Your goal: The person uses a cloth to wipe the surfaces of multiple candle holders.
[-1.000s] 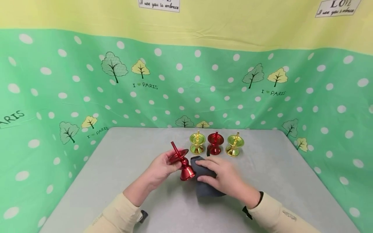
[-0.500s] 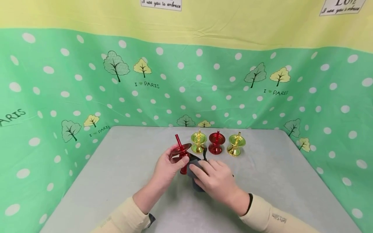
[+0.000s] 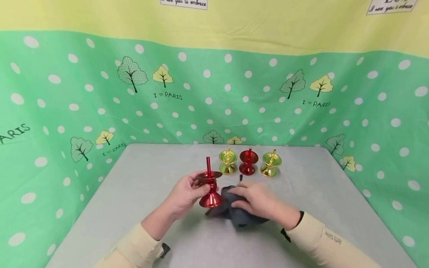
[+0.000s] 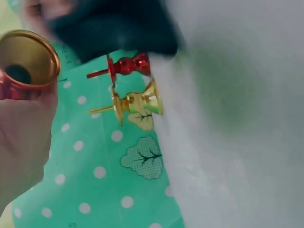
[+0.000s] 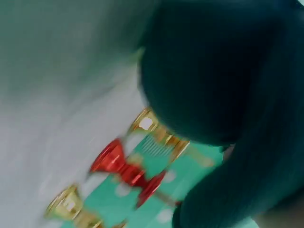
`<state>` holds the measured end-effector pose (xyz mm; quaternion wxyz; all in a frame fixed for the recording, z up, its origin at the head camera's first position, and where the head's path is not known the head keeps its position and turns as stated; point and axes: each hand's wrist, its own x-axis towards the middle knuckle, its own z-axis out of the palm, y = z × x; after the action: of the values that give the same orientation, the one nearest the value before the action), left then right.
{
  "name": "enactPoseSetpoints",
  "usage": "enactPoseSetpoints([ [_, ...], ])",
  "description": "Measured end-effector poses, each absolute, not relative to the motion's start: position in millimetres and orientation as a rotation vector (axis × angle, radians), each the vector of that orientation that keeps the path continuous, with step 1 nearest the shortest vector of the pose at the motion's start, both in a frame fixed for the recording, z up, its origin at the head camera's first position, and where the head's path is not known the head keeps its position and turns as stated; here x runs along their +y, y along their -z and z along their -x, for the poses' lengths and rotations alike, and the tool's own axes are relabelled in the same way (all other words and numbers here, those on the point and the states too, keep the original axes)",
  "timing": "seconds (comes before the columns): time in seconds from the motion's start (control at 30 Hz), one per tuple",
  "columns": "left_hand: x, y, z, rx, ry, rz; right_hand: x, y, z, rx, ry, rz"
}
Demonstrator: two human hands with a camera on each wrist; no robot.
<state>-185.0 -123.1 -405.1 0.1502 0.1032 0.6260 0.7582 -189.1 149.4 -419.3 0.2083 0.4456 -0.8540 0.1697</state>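
Note:
A shiny red candle holder (image 3: 211, 199), with a flared base, a dish and a thin upright stem, is held nearly upright in my left hand (image 3: 187, 193). The left wrist view looks into its hollow gold-coloured underside (image 4: 28, 59). My right hand (image 3: 259, 199) grips a dark grey cloth (image 3: 239, 214) just right of the holder's base. That cloth hangs in loose folds and fills much of the right wrist view, where it is blurred and hides most of the fingers. In the head view a small gap shows between cloth and base.
Behind the hands stand three more candle holders in a row: a gold one (image 3: 228, 163), a red one (image 3: 248, 163) and another gold one (image 3: 270, 163). They rest upright on the grey tabletop (image 3: 134, 178). A green dotted curtain (image 3: 207, 96) hangs behind the table.
Half a second ago the cloth covered the base of the tilted red candle holder. Now my right hand has drawn it away to the right, and the holder stands straighter in my left hand.

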Motion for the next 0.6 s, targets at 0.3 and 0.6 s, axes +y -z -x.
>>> enactPoseSetpoints([
  [0.3, -126.5, 407.3, 191.8, 1.942, -2.083, -0.254, 149.4, 411.7, 185.3, -2.239, -0.554, -1.205],
  [0.6, -105.5, 399.6, 185.4, 2.001, -2.192, -0.169, 122.5, 414.9, 172.3, -1.902, -0.237, -1.152],
])
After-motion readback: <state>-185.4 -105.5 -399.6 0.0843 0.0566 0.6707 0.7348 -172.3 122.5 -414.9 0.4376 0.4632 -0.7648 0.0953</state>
